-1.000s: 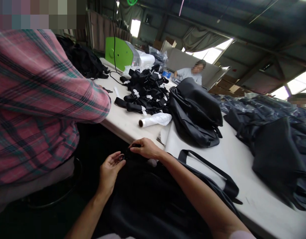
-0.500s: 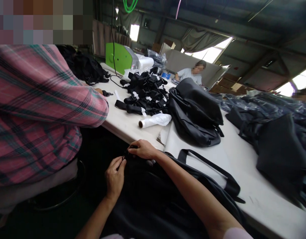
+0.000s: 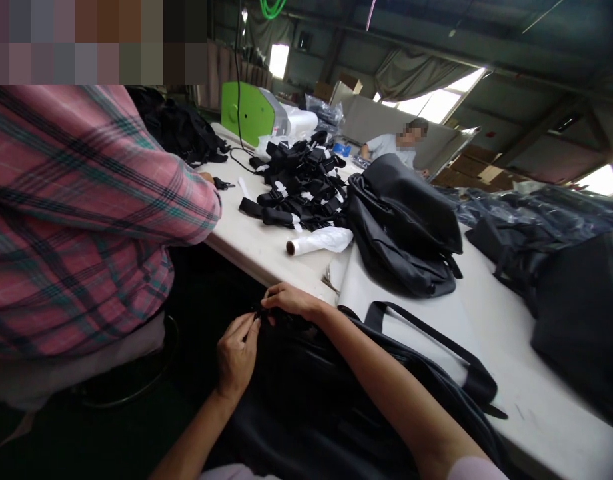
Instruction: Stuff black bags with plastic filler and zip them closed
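Fingers of the left hand [image 3: 238,353] have come together and closer to the right hand [image 3: 291,301]; one second ago they were more spread, with a little ring near their tips. The whole scene has slid a bit to the right too, as the head turned.

From the head camera, both hands meet over a big black bag [image 3: 316,407]. The left hand pinches a small dark piece [image 3: 259,311] between its thumb and fingers. The right hand pinches at the same spot, with its fingers bent down. The small piece is between the two sets of fingertips, just below the near edge of the white table [image 3: 264,260]. It is black on black, so I cannot tell its shape, or if it is joined to the bag. The right arm covers part of the bag, and the bottom of the view cuts the bag off. A black strap [image 3: 426,340] loops up over the table edge.

On the table are a white roll [image 3: 319,240], a heap of black straps [image 3: 304,187] and another dark bag [image 3: 406,230]. A person in a plaid shirt [image 3: 151,187] stands at the left; their hand is mostly hidden behind the sleeve.
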### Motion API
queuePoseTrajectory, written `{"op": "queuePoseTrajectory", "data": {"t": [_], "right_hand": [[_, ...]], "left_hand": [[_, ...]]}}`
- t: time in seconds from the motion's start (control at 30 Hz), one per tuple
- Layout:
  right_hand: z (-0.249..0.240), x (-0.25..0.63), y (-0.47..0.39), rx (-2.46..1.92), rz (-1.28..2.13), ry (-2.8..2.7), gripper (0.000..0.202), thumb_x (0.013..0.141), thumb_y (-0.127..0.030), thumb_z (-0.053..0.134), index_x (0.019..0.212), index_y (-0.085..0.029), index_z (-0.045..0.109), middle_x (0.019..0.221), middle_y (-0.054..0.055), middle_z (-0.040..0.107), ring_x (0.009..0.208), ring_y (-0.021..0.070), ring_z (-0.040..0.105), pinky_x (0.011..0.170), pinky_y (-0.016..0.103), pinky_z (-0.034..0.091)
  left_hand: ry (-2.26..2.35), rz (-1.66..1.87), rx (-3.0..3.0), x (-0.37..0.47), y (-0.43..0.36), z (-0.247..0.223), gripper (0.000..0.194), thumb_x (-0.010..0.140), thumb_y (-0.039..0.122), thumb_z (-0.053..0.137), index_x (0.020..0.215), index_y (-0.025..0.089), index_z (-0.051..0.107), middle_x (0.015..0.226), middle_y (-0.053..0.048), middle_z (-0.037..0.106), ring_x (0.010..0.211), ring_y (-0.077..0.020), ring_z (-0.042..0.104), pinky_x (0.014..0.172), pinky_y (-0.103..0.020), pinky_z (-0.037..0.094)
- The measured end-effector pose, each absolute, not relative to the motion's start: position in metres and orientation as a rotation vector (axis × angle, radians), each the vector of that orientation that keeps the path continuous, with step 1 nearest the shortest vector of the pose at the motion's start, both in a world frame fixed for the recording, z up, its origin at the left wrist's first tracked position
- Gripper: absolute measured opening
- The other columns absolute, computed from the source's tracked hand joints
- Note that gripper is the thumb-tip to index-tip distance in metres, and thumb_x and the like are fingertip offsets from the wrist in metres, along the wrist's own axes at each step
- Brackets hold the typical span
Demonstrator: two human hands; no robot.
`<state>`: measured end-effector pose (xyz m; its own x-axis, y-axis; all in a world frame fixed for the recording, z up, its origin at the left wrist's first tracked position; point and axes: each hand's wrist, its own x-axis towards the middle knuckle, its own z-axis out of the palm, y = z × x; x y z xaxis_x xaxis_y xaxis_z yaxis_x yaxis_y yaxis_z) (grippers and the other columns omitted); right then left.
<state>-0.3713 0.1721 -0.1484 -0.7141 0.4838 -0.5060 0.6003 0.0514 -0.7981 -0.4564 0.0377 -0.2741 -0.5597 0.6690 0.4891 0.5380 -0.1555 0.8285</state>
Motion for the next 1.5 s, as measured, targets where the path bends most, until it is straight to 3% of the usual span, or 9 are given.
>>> {"op": "queuePoseTrajectory", "data": {"t": [0.17,0.5,0.73,0.93,1.13,1.23,1.5], "right_hand": [[-0.15,-0.372,0.172,1.138,-1.839,2.164,0.02,0.084,-0.01,0.057,0.099,-0.01,0.07,0.054,-0.003,0.062,0.052,0.0104,0.056,0.06,0.022,0.041],[-0.15,-0.373,0.176,1.191,-1.839,2.106,0.013,0.073,-0.005,0.061,0.075,-0.012,0.072,0.06,-0.003,0.065,0.046,0.0109,0.056,0.055,0.023,0.044],[-0.156,-0.366,0.173,1.257,-1.934,2.046,0.02,0.083,-0.014,0.058,0.093,-0.01,0.074,0.06,0.001,0.066,0.054,0.0131,0.059,0.063,0.024,0.048],[-0.167,-0.363,0.177,1.276,-1.914,2.131,0.012,0.083,-0.01,0.06,0.081,-0.013,0.072,0.073,0.0,0.067,0.067,0.0105,0.057,0.071,0.022,0.045],[-0.169,-0.36,0.175,1.201,-1.895,2.181,0.035,0.083,-0.007,0.059,0.114,-0.015,0.074,0.085,0.0,0.069,0.072,0.0113,0.057,0.072,0.023,0.044],[-0.166,-0.36,0.174,1.189,-1.901,2.194,0.045,0.082,-0.007,0.058,0.124,-0.017,0.071,0.08,-0.001,0.068,0.068,0.0107,0.054,0.068,0.023,0.042],[-0.161,-0.365,0.168,1.394,-2.06,2.005,0.034,0.081,-0.006,0.058,0.107,-0.016,0.078,0.066,-0.002,0.066,0.06,0.0102,0.053,0.063,0.021,0.044]], "left_hand": [[2.006,1.828,1.517,-0.458,0.038,-0.273,0.023,0.099,0.029,0.055,0.099,0.015,0.074,0.095,-0.006,0.074,0.089,-0.0169,0.07,0.083,-0.027,0.055],[2.068,1.809,1.614,-0.458,0.037,-0.274,0.021,0.099,0.023,0.054,0.097,0.013,0.072,0.092,-0.007,0.072,0.085,-0.0163,0.07,0.08,-0.027,0.054],[2.054,1.785,1.653,-0.459,0.038,-0.269,0.02,0.099,0.025,0.053,0.099,0.017,0.071,0.093,-0.007,0.072,0.086,-0.0175,0.069,0.081,-0.03,0.055],[2.063,1.775,1.659,-0.459,0.037,-0.268,0.019,0.099,0.023,0.054,0.1,0.016,0.071,0.095,-0.007,0.072,0.088,-0.018,0.069,0.083,-0.03,0.056],[2.095,1.765,1.685,-0.458,0.038,-0.27,0.019,0.098,0.022,0.054,0.099,0.015,0.071,0.093,-0.007,0.072,0.087,-0.0181,0.069,0.082,-0.029,0.055],[2.115,1.759,1.716,-0.458,0.038,-0.27,0.018,0.098,0.021,0.054,0.1,0.015,0.071,0.094,-0.007,0.072,0.088,-0.0182,0.069,0.083,-0.03,0.054],[2.082,1.798,1.773,-0.46,0.039,-0.271,0.019,0.098,0.023,0.055,0.098,0.014,0.071,0.092,-0.007,0.072,0.085,-0.0187,0.069,0.079,-0.03,0.053]]}}
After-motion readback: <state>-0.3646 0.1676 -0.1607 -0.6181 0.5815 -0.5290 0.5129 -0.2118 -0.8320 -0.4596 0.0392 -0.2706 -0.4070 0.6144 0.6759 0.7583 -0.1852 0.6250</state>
